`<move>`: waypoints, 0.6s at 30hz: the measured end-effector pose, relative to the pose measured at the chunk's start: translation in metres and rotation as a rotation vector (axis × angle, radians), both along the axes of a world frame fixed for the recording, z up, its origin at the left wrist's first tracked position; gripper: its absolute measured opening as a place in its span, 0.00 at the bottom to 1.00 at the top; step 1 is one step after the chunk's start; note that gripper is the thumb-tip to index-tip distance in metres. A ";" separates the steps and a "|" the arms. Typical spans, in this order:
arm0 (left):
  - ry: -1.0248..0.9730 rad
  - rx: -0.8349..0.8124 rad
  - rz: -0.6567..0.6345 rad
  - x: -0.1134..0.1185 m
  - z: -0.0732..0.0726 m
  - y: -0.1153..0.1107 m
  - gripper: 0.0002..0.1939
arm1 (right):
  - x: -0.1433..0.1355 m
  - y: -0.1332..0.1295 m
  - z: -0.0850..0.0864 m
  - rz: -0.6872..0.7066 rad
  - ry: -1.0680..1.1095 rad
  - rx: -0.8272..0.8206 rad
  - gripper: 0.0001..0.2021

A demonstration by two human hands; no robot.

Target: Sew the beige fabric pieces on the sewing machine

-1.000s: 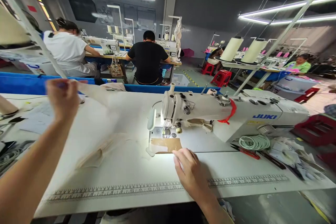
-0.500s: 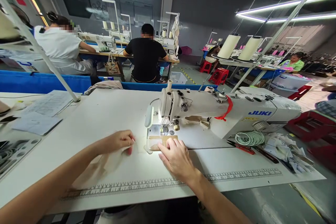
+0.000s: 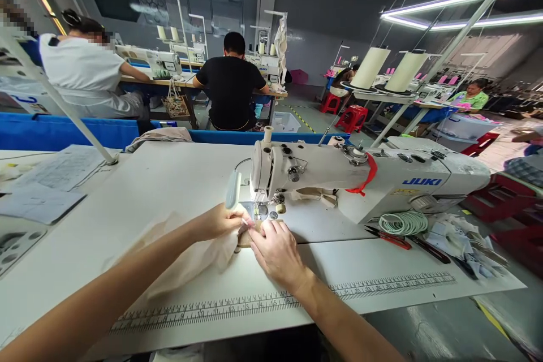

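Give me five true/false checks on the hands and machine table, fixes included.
1. The left hand pinches pale fabric. True.
2. Red cloth is tied around the sewing machine. True.
3. The right hand grips the red cloth. False: its fingers lie over the brown piece.
4. The green coil lies left of both hands. False: it lies to their right, near the red-handled snips.
5. Ruler markings run near the front edge of the table. True.

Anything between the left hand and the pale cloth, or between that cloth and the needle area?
Nothing visible between left hand and cloth: it pinches the edge. Nothing visible blocks the machine's needle area either, though fingertips of both hands, right hand included, crowd just in front.
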State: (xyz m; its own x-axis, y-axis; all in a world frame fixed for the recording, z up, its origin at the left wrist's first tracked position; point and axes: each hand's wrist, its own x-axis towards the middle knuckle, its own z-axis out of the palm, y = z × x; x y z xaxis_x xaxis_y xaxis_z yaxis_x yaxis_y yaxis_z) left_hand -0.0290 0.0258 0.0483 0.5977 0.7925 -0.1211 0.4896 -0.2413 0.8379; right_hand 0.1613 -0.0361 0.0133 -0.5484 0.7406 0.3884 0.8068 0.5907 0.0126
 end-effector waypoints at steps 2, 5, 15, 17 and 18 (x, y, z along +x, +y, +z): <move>0.077 0.095 0.027 0.004 -0.015 0.005 0.16 | 0.001 0.001 -0.001 -0.004 -0.001 -0.006 0.09; 0.172 0.194 0.129 0.004 -0.030 0.004 0.20 | 0.001 0.001 -0.002 -0.002 -0.001 -0.015 0.11; 0.483 0.175 0.307 0.004 -0.007 -0.006 0.06 | 0.000 0.002 0.000 0.003 0.015 0.006 0.10; 0.363 0.130 0.306 0.004 -0.006 -0.007 0.06 | 0.000 0.002 -0.001 0.001 0.012 0.005 0.09; 0.287 0.082 0.294 0.004 -0.005 -0.008 0.07 | 0.000 0.002 -0.001 0.000 0.006 0.002 0.09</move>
